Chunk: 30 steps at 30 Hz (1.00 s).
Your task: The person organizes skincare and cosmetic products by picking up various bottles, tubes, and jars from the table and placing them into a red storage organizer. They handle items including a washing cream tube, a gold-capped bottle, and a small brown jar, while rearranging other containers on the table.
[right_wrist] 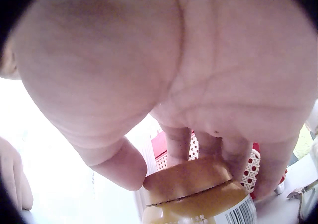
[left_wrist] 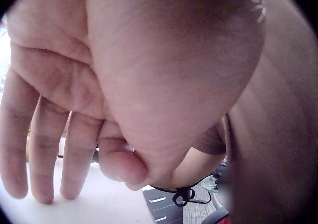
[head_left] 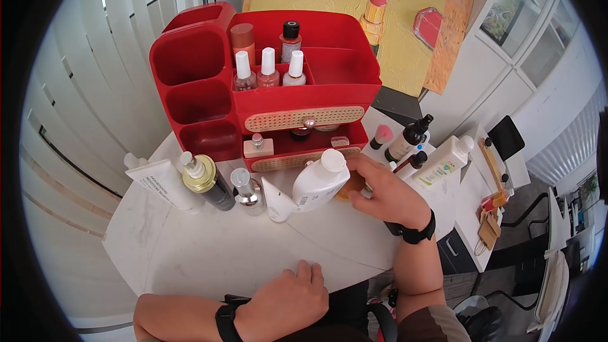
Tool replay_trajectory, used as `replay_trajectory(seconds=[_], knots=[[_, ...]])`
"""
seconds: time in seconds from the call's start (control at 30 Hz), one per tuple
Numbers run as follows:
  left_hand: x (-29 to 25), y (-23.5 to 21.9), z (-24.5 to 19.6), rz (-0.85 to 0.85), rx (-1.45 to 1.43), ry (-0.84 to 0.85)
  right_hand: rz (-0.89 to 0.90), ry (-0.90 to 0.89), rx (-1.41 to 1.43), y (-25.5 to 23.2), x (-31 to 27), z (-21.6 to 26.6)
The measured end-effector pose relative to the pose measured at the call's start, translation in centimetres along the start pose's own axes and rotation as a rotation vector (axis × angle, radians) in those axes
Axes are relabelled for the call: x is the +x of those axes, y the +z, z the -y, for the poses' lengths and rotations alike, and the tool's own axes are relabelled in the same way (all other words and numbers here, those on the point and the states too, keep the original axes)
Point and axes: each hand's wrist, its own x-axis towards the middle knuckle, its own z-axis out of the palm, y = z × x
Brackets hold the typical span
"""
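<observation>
My right hand (head_left: 389, 193) reaches over the right part of the table and grips an amber jar with a brown-gold lid (right_wrist: 189, 182). In the right wrist view the thumb is on one side of the lid and the fingers on the other, with a barcode label below. The head view shows only a bit of the jar beside a white bottle (head_left: 320, 180). My left hand (head_left: 288, 301) rests at the table's front edge, holding nothing; its fingers hang loose in the left wrist view. A white tube (head_left: 277, 202) stands left of the bottle.
A red organizer (head_left: 304, 98) stands behind, its lower drawer (head_left: 351, 145) pulled out with small cosmetics inside. Nail polish bottles (head_left: 268, 73) sit on top. To the left are a pump bottle (head_left: 212, 180) and a large tube (head_left: 166, 183). A dark spray bottle (head_left: 408, 139) and white bottle (head_left: 443, 161) stand right.
</observation>
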Motion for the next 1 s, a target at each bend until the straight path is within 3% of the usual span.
replay_trajectory(seconds=[0.77,1.0], knots=[[0.08,-0.24,0.12,-0.005,-0.025,-0.004,0.0,-0.032,0.015,-0.02,0.13,-0.03],[0.02,-0.17,0.15,-0.014,-0.027,-0.004,-0.019,0.051,0.016,-0.06,0.26,0.85]])
